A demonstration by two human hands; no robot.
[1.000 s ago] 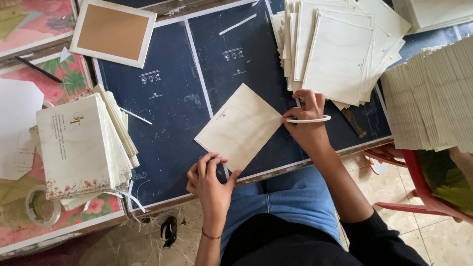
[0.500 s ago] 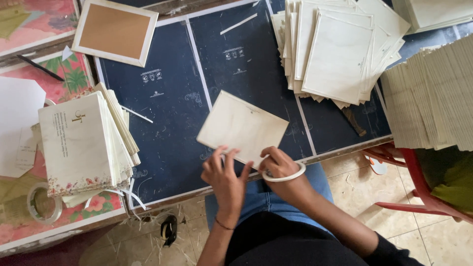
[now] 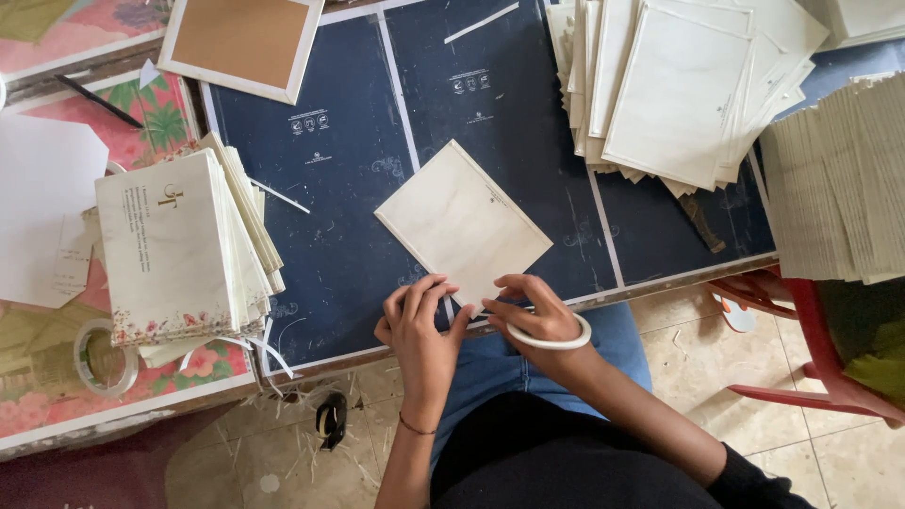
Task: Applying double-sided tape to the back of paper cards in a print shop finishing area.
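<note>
Now I see my left hand (image 3: 419, 325) open and my right hand (image 3: 528, 316) pinching the cream square card's (image 3: 462, 221) near corner on the dark blue desk (image 3: 339, 160).

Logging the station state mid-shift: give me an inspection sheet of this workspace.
Surface: dark blue table top, pale dividing lines, scuffed.
Job's things: cream card lying flat at the near edge.
Clutter: printed card stack at left, fanned cream stack at right, tape roll, brown framed board.
Grips: left hand and right hand at the card's near corner; white ring on the right wrist.
Cables: nothing seen.
Surroundings: tiled floor, red chair.
</note>
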